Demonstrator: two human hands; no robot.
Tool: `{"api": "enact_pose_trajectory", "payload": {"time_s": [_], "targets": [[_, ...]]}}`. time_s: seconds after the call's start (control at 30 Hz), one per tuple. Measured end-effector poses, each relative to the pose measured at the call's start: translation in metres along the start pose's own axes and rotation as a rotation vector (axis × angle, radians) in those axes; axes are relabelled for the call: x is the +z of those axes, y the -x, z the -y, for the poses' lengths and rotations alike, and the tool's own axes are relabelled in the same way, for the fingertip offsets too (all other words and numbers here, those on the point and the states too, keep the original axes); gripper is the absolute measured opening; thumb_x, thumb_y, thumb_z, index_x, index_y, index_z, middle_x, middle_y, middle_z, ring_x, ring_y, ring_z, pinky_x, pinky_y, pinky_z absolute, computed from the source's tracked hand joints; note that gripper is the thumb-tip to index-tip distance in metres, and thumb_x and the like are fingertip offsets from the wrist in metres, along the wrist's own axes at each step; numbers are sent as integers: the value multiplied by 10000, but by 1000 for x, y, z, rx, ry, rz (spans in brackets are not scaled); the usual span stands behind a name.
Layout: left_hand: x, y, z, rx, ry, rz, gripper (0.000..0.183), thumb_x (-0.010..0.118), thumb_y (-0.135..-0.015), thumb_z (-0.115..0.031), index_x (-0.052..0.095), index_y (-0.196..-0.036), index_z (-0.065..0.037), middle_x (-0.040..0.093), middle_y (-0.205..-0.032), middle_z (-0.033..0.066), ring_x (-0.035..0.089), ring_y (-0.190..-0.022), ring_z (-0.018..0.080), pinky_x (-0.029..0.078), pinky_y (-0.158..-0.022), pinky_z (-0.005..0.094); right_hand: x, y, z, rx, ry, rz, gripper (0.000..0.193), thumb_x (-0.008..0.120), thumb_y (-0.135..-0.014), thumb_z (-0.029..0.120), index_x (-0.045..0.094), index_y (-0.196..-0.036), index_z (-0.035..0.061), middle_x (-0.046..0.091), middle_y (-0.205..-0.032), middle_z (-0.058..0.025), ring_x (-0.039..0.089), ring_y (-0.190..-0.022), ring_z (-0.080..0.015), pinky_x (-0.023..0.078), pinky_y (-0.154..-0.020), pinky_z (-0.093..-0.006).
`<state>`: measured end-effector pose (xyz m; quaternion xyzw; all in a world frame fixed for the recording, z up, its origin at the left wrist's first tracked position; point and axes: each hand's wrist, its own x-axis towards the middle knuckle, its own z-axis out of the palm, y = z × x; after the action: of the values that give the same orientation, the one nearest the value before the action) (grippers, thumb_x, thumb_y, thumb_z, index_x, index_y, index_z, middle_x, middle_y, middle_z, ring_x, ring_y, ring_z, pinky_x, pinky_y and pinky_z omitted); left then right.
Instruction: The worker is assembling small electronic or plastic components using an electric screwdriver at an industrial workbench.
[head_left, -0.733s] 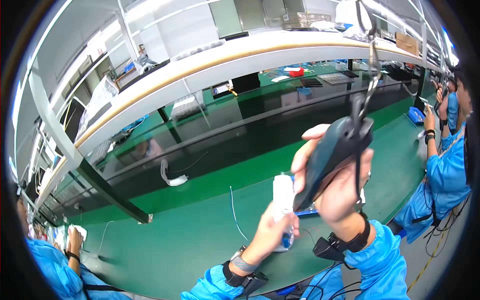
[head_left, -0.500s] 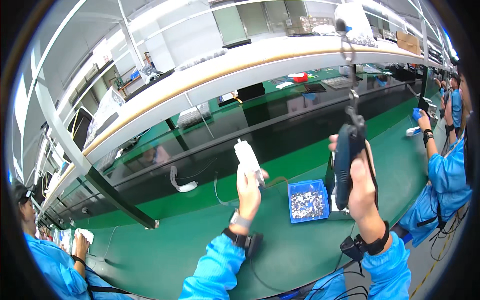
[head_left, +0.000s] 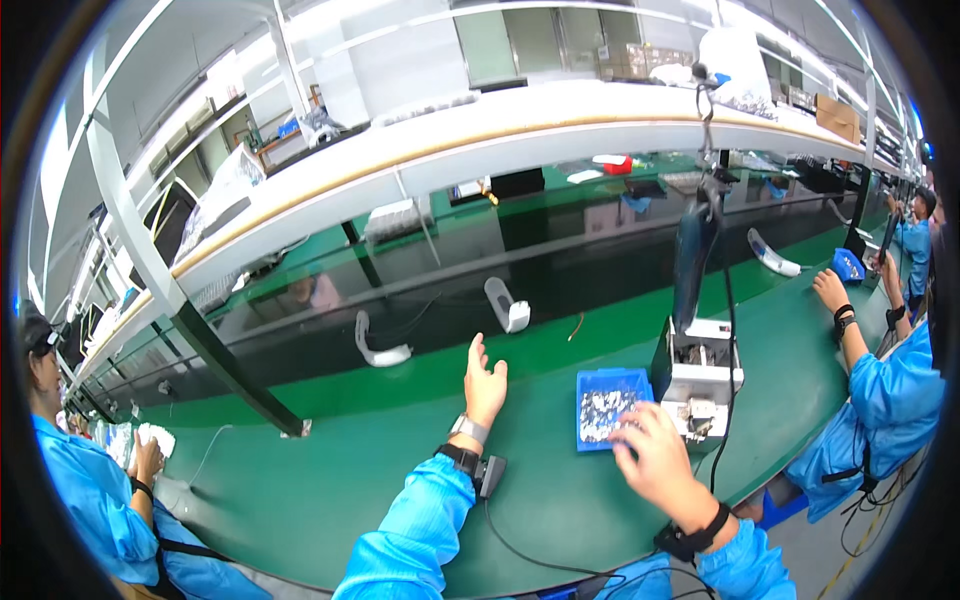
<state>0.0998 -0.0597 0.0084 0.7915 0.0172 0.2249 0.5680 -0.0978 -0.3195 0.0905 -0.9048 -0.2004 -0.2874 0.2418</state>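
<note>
My left hand (head_left: 484, 390) is held out over the green bench with its fingers stretched and nothing in it. Just beyond its fingertips, a white curved plastic part (head_left: 508, 308) rests on the dark belt. My right hand (head_left: 660, 462) reaches over the front right corner of a blue tray (head_left: 612, 378), fingers bent and apart; no held thing shows. Small metal and white pieces (head_left: 603, 410) lie in that tray. Behind my right hand, a dark electric screwdriver (head_left: 692, 265) hangs upright from a hook, above a boxy metal screw feeder (head_left: 705, 375).
Another white curved part (head_left: 380, 350) lies to the left, and a third (head_left: 772, 253) farther right. A slanted metal post (head_left: 230, 370) meets the bench at left. Co-workers in blue sit on both sides (head_left: 95, 500). Cables (head_left: 540, 570) trail from my wrists.
My right hand has let go of the screwdriver and moved down to the tray. My left hand has released the white part, which now lies on the belt.
</note>
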Motion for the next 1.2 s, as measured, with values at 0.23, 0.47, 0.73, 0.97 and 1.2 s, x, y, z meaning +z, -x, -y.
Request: {"api": "enact_pose_trajectory", "payload": {"time_s": [0.23,0.47,0.73,0.97,1.2], "targets": [[-55,96,-23,-206,303,546,264,484,-965,-57,626,-1188,-55,651,-836,18,598,-702,80,491,-603,210,43,-41,-44,157,37,435,225,774,-735,190,735,-929,83,718,-869,-106,690,-827,-304,542,-746,-408],[-62,88,-22,-205,381,558,252,478,-970,-81,637,-1164,-56,619,-770,-4,559,-657,63,463,-584,203,78,-55,-43,177,106,600,112,749,-723,207,692,-771,123,699,-763,-118,687,-776,-331,542,-705,-445],[-64,93,-15,-151,378,561,258,458,-957,-46,646,-1133,-39,613,-772,5,552,-664,66,471,-612,209,83,-49,-41,260,-57,501,307,799,-698,159,641,-952,88,666,-727,-93,675,-722,-284,527,-665,-404],[-65,95,-23,-178,382,559,233,480,-966,-68,652,-1118,-33,610,-769,-1,546,-670,57,475,-617,217,78,-55,-28,255,146,575,129,774,-690,159,709,-766,79,703,-773,-128,687,-768,-332,549,-718,-428],[-68,95,-23,-187,372,582,219,500,-967,-81,653,-1117,-36,609,-761,-5,547,-671,56,475,-610,220,66,-50,-20,177,27,315,76,715,-716,83,723,-788,59,698,-807,-95,679,-685,-285,548,-670,-385]]}}
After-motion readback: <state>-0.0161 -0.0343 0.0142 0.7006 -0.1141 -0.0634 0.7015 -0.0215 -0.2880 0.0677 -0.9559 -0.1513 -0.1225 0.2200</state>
